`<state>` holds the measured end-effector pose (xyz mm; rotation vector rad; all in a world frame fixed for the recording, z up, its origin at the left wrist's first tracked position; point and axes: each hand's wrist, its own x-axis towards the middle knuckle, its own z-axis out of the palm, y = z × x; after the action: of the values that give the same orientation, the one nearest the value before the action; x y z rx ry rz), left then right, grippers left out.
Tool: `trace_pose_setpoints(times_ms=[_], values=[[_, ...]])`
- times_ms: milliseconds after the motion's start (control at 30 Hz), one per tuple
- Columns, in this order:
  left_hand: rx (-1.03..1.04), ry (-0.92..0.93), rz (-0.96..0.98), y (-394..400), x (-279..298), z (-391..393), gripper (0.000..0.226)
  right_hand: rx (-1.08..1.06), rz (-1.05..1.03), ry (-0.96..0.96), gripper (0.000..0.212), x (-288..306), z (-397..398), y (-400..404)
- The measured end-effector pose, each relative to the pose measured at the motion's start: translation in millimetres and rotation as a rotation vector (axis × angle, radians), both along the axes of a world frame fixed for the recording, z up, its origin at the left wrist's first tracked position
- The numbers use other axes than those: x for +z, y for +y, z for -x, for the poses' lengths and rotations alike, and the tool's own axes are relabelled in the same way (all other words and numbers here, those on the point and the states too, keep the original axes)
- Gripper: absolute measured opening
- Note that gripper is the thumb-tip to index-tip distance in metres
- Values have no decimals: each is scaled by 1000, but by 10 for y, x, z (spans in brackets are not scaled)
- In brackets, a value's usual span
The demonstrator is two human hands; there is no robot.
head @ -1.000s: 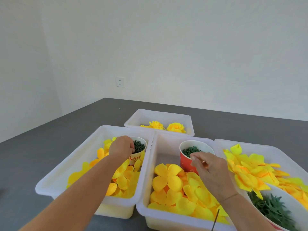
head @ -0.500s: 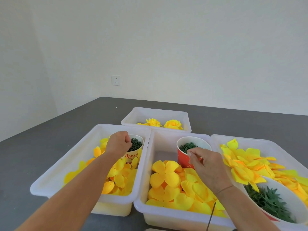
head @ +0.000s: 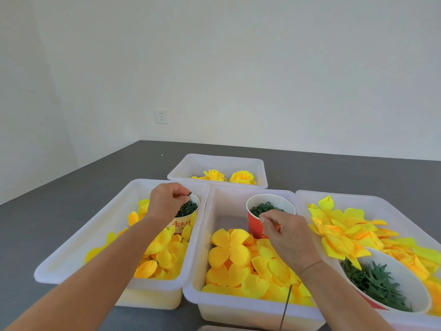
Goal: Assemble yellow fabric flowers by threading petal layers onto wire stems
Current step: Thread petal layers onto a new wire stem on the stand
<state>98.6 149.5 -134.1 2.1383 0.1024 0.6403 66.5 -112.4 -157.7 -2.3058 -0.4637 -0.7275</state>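
A dark grey tabletop below white walls carries white plastic tubs of yellow fabric petals. At centre left, the left hand pinches a small green ring above the white paper cup. The right hand, centre right, pinches the thin wire stem. Best lift only one ring, then slide it squarely onto the wire.

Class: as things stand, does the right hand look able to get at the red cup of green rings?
Probably yes: the right hand hangs just in front of the red cup, whose open top is uncovered, though its fingers already pinch something thin.
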Motion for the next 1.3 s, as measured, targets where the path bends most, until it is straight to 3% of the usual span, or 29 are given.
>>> trace_pose_setpoints(times_ms=[200, 467, 567, 900, 1300], values=[[-157, -22, 85, -324, 182, 197, 7, 37, -46, 66, 14, 9, 26, 5], [-480, 29, 381, -802, 301, 621, 22, 310, -462, 379, 9, 350, 284, 101], [-534, -10, 388, -909, 394, 768, 20, 414, -648, 416, 10, 479, 458, 155], [-582, -69, 359, -1068, 567, 1153, 13, 341, -921, 479, 15, 649, 873, 130], [-677, -56, 411, -1110, 578, 1384, 15, 385, -1237, 831, 11, 692, 1060, 84]])
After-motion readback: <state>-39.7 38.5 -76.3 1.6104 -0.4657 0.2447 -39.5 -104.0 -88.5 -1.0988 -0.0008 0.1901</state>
